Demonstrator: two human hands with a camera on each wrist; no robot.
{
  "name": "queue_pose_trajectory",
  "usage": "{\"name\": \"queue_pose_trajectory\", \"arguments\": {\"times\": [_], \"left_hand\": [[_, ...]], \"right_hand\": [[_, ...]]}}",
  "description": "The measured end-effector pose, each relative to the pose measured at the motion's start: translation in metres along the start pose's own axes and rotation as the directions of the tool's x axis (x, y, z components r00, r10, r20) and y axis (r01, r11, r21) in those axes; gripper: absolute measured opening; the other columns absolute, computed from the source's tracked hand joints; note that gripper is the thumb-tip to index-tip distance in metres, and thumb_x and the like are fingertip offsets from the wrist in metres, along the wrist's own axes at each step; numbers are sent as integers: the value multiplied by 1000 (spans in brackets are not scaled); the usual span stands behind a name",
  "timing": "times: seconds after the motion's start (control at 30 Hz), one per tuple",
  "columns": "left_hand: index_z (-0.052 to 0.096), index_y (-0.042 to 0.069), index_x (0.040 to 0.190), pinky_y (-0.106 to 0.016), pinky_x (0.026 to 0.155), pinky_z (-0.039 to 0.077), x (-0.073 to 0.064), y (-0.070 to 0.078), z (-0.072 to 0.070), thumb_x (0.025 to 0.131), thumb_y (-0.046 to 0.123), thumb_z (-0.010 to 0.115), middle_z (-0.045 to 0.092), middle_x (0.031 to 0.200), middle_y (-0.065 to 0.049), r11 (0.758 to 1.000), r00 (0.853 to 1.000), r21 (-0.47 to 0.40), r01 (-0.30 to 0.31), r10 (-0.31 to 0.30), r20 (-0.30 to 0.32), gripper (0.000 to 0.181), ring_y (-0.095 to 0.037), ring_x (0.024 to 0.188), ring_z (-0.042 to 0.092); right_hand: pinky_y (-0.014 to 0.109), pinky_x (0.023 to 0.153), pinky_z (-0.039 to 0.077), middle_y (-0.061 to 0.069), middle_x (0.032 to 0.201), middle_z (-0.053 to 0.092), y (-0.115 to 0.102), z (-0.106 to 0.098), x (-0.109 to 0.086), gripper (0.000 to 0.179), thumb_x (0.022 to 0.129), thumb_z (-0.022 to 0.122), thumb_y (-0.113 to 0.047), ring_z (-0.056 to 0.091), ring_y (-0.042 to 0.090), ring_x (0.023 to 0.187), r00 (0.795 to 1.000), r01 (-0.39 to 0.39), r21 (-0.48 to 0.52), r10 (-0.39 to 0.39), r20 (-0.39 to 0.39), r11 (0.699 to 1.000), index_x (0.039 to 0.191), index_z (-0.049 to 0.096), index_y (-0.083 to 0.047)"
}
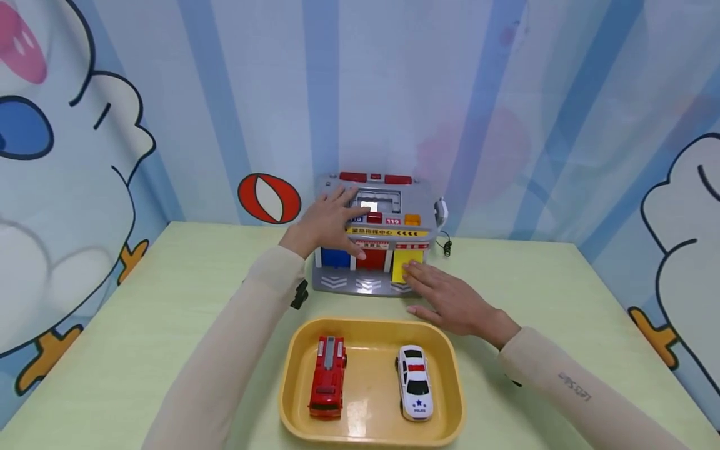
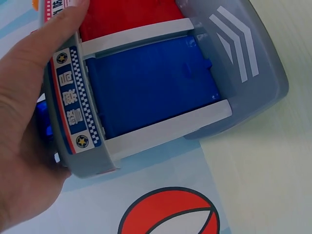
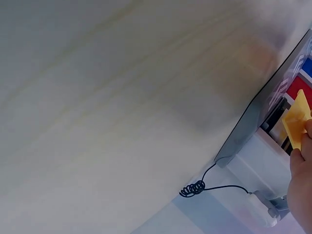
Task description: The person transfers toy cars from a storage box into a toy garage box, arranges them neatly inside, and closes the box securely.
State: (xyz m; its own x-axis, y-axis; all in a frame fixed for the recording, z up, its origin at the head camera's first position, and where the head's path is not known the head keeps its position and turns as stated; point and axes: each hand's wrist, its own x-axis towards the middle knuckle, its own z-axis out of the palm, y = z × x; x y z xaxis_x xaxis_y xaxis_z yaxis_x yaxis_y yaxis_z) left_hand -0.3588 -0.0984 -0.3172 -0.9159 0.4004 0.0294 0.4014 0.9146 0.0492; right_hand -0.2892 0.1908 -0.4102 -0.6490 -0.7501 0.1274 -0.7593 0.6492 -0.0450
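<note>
A grey toy garage (image 1: 371, 232) with blue, red and yellow doors stands at the back of the table. My left hand (image 1: 329, 222) holds its roof on the left, fingers spread on top and thumb over the front edge. The blue door (image 2: 146, 87) is closed in the left wrist view. My right hand (image 1: 450, 297) touches the lower right edge of the yellow door (image 1: 406, 264) with nearly straight fingers, thumb apart. In the right wrist view that yellow door (image 3: 296, 119) tilts outward, and a dark gap shows beside it. The right palm is out of that view.
A yellow tray (image 1: 371, 434) near the front edge holds a red toy fire truck (image 1: 328, 378) and a white toy police car (image 1: 415, 382). A coiled black cord (image 1: 447, 245) hangs from a white handset (image 1: 441, 212) on the garage's right side. Behind is a printed curtain (image 1: 382, 87).
</note>
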Motion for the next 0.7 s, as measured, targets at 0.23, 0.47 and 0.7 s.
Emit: {"name": "queue_pose_trajectory", "arguments": {"times": [0.23,0.47,0.7], "left_hand": [[41,28,154,-63,123,7,0,1,7,72,63,79,8,170,-8,1000,1000,-15,17,-17,-25,97,-34,157,0],[44,27,152,-65,123,7,2,6,4,73,56,82,9,170,-8,998,999,-37,46,-47,-24,92,-35,157,2],[43,26,153,-65,123,7,2,11,1,75,50,82,7,170,-9,997,998,-30,67,-67,-7,90,-36,157,1]], "right_hand": [[48,123,28,7,166,25,0,2,3,69,102,46,-51,24,29,154,999,13,-8,-12,32,1000,156,32,-10],[46,123,28,8,166,27,3,4,8,68,102,47,-49,25,29,154,999,28,-35,-27,32,999,156,33,-9],[49,123,28,9,165,26,2,5,10,69,103,45,-50,25,30,153,999,24,-37,-23,47,999,156,31,-9]]}}
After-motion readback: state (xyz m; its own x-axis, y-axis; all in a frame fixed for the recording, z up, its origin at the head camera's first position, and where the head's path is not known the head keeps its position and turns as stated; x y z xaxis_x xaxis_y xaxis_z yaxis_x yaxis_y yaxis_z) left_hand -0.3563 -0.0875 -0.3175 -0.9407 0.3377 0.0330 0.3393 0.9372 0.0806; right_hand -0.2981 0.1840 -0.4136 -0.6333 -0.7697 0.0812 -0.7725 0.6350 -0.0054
